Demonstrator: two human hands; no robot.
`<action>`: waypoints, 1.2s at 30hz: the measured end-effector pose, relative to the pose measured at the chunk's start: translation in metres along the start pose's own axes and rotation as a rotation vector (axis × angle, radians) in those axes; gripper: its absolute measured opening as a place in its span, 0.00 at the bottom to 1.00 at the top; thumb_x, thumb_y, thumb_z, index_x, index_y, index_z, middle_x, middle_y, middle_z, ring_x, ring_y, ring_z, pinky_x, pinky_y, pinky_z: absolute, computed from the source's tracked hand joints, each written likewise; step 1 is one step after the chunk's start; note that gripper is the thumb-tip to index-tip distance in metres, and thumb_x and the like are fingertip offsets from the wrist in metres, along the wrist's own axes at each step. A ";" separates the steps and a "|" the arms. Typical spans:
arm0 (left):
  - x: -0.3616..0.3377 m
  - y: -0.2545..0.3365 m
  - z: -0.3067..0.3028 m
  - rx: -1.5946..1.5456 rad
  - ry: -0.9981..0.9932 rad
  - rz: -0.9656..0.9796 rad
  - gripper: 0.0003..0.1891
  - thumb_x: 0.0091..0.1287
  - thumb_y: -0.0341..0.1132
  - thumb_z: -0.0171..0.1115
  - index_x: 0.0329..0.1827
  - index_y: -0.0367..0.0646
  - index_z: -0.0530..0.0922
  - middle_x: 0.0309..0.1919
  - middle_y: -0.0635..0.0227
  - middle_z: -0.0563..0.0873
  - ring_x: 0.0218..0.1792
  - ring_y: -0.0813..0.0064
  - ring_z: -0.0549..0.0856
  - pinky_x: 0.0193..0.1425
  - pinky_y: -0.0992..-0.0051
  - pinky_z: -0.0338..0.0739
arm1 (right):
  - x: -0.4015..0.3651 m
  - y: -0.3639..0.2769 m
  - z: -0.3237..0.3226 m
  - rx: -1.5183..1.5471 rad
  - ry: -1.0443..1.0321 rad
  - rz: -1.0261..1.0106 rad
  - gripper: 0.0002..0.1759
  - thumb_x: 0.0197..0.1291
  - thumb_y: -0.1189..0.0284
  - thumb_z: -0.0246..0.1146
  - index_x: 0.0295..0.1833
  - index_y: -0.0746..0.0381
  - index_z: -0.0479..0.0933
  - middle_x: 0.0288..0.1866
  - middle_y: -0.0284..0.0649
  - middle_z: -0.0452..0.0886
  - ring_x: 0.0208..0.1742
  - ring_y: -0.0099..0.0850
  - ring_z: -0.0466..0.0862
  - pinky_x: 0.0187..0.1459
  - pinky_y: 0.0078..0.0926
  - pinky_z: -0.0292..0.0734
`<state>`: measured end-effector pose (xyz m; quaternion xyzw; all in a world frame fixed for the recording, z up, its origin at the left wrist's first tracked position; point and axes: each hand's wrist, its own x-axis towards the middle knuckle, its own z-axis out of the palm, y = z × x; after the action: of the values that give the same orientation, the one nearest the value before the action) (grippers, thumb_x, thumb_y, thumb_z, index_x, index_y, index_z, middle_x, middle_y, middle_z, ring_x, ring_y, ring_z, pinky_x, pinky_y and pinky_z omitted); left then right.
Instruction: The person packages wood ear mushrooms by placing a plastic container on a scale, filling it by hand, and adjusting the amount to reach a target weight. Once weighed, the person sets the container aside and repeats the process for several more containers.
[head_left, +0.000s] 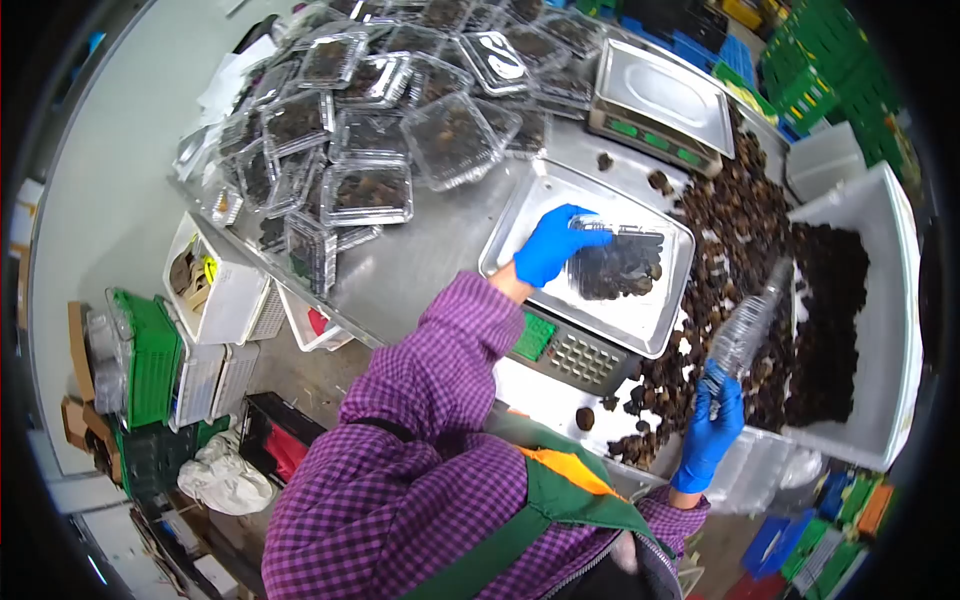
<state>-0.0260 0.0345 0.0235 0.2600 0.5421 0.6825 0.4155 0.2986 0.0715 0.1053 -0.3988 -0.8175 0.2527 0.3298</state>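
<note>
I'm watching the left hand (556, 246) pinching a clear clamshell (622, 258) of dark brown pieces (622, 284) over the steel scale pan (622, 322); tilting it would probably be risking spills. The right hand (710, 430) is gripping blurred clear plastic (746, 328) with bent fingers above the loose heap (735, 215), while a white tub (892, 300) and piled clamshells (452, 140) are holding more.

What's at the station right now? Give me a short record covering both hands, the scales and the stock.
Left hand: blue-gloved, gripping a clear container of dark pieces over a metal tray
Right hand: blue-gloved, holding a clear plastic item, blurred
Near scale: keypad facing the person
Far scale: beyond the near one
Loose pieces: spread right of both scales
White bin: far right, dark contents
Filled containers: piled at left
</note>
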 end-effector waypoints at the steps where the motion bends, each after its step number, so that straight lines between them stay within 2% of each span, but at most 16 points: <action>1: -0.010 0.015 -0.006 -0.015 0.049 -0.001 0.18 0.57 0.32 0.72 0.49 0.34 0.81 0.43 0.63 0.85 0.46 0.76 0.81 0.54 0.77 0.73 | 0.008 -0.008 0.010 0.009 -0.062 -0.027 0.12 0.59 0.82 0.64 0.48 0.64 0.81 0.42 0.40 0.82 0.43 0.32 0.81 0.50 0.25 0.74; 3: -0.016 0.027 -0.034 0.059 0.244 0.125 0.16 0.60 0.33 0.69 0.49 0.35 0.81 0.44 0.62 0.85 0.47 0.75 0.82 0.55 0.75 0.74 | 0.021 -0.021 0.027 0.067 -0.124 -0.111 0.16 0.58 0.84 0.64 0.52 0.64 0.81 0.39 0.41 0.81 0.41 0.32 0.80 0.46 0.27 0.75; 5: -0.011 0.041 -0.087 -0.160 0.227 0.276 0.15 0.65 0.33 0.63 0.52 0.35 0.80 0.47 0.61 0.84 0.48 0.72 0.82 0.58 0.73 0.74 | 0.030 -0.025 0.041 0.106 -0.151 -0.145 0.17 0.56 0.84 0.64 0.53 0.63 0.81 0.39 0.40 0.80 0.40 0.32 0.80 0.45 0.26 0.75; 7: -0.010 0.099 -0.110 -0.285 0.426 0.359 0.13 0.70 0.33 0.56 0.52 0.36 0.79 0.45 0.65 0.85 0.45 0.75 0.82 0.53 0.74 0.76 | 0.038 -0.028 0.048 0.102 -0.194 -0.177 0.20 0.53 0.86 0.65 0.52 0.59 0.82 0.38 0.42 0.80 0.39 0.34 0.81 0.43 0.27 0.76; 9: 0.009 0.131 -0.168 -0.390 0.597 0.511 0.13 0.70 0.34 0.57 0.52 0.37 0.80 0.45 0.65 0.85 0.44 0.74 0.82 0.52 0.74 0.76 | 0.043 -0.026 0.056 0.138 -0.235 -0.181 0.22 0.51 0.86 0.65 0.52 0.58 0.82 0.38 0.41 0.80 0.38 0.35 0.81 0.42 0.28 0.76; 11: 0.028 0.179 -0.210 -0.013 0.747 0.869 0.14 0.70 0.37 0.57 0.52 0.36 0.80 0.45 0.65 0.85 0.45 0.74 0.82 0.52 0.74 0.76 | 0.044 -0.025 0.059 0.104 -0.257 -0.161 0.24 0.48 0.88 0.65 0.51 0.55 0.83 0.38 0.41 0.80 0.38 0.36 0.81 0.42 0.28 0.76; 14: 0.067 0.216 -0.291 -0.292 0.898 0.914 0.17 0.70 0.38 0.58 0.56 0.35 0.77 0.50 0.65 0.82 0.47 0.74 0.80 0.51 0.74 0.76 | 0.044 -0.016 0.061 0.105 -0.285 -0.167 0.21 0.52 0.87 0.64 0.53 0.62 0.81 0.37 0.41 0.79 0.38 0.33 0.79 0.43 0.25 0.74; 16: 0.084 0.207 -0.319 -0.202 1.064 0.602 0.18 0.70 0.36 0.58 0.58 0.36 0.74 0.54 0.63 0.79 0.47 0.74 0.79 0.53 0.74 0.75 | 0.045 -0.014 0.065 0.118 -0.256 -0.151 0.23 0.49 0.88 0.64 0.52 0.59 0.82 0.38 0.41 0.79 0.39 0.35 0.80 0.43 0.27 0.75; 18: 0.062 0.177 -0.249 0.053 0.749 0.747 0.22 0.69 0.35 0.59 0.64 0.36 0.70 0.58 0.62 0.77 0.50 0.74 0.78 0.57 0.74 0.73 | 0.049 -0.016 0.074 0.127 -0.218 -0.149 0.24 0.48 0.88 0.64 0.51 0.55 0.83 0.40 0.41 0.80 0.41 0.37 0.81 0.43 0.30 0.77; 19: 0.054 0.164 -0.225 0.043 0.714 0.582 0.25 0.68 0.43 0.60 0.66 0.45 0.71 0.62 0.67 0.73 0.55 0.73 0.75 0.58 0.70 0.70 | 0.054 -0.019 0.080 0.113 -0.205 -0.192 0.23 0.49 0.86 0.64 0.52 0.56 0.82 0.40 0.41 0.80 0.41 0.38 0.81 0.44 0.30 0.77; 21: 0.039 0.121 -0.170 0.010 0.547 0.353 0.27 0.68 0.39 0.60 0.69 0.44 0.68 0.63 0.69 0.75 0.58 0.75 0.75 0.60 0.73 0.70 | 0.061 -0.016 0.095 0.090 -0.236 -0.241 0.20 0.52 0.81 0.66 0.53 0.57 0.82 0.41 0.43 0.80 0.43 0.39 0.81 0.46 0.31 0.77; 23: 0.012 0.096 -0.105 0.034 0.356 0.233 0.26 0.70 0.36 0.58 0.70 0.41 0.68 0.65 0.65 0.74 0.63 0.75 0.74 0.66 0.72 0.67 | 0.070 -0.026 0.104 0.096 -0.437 -0.215 0.29 0.54 0.75 0.68 0.63 0.51 0.76 0.48 0.46 0.79 0.48 0.42 0.80 0.49 0.36 0.76; 25: 0.005 0.057 -0.071 0.264 0.185 0.316 0.26 0.69 0.33 0.60 0.69 0.37 0.68 0.66 0.62 0.74 0.66 0.72 0.72 0.69 0.71 0.65 | 0.070 -0.019 0.113 0.117 -0.494 -0.288 0.37 0.53 0.67 0.70 0.71 0.47 0.67 0.55 0.47 0.77 0.55 0.44 0.77 0.55 0.39 0.74; 31: -0.027 0.008 -0.022 0.727 0.023 0.297 0.29 0.62 0.27 0.63 0.69 0.45 0.69 0.70 0.63 0.70 0.72 0.66 0.65 0.72 0.64 0.60 | 0.080 0.011 0.053 0.052 -0.344 -0.324 0.33 0.55 0.68 0.67 0.68 0.57 0.68 0.54 0.46 0.78 0.50 0.46 0.79 0.52 0.40 0.75; 35: -0.038 -0.002 -0.008 0.748 0.006 0.225 0.30 0.61 0.24 0.63 0.69 0.47 0.70 0.72 0.60 0.66 0.73 0.64 0.64 0.73 0.65 0.58 | 0.097 0.078 -0.023 -0.102 -0.156 -0.146 0.32 0.55 0.66 0.67 0.68 0.52 0.69 0.54 0.46 0.78 0.51 0.43 0.80 0.52 0.38 0.77; 36: -0.039 -0.005 -0.006 0.747 -0.015 0.220 0.30 0.61 0.24 0.63 0.69 0.47 0.70 0.72 0.60 0.66 0.73 0.64 0.64 0.73 0.65 0.58 | 0.101 0.087 -0.047 -0.158 -0.183 0.017 0.34 0.56 0.66 0.67 0.69 0.53 0.68 0.55 0.46 0.78 0.51 0.42 0.81 0.53 0.36 0.77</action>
<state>-0.0089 -0.0015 0.0213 0.4549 0.7193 0.4765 0.2204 0.3287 0.2095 0.1117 -0.4056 -0.8582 0.2256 0.2195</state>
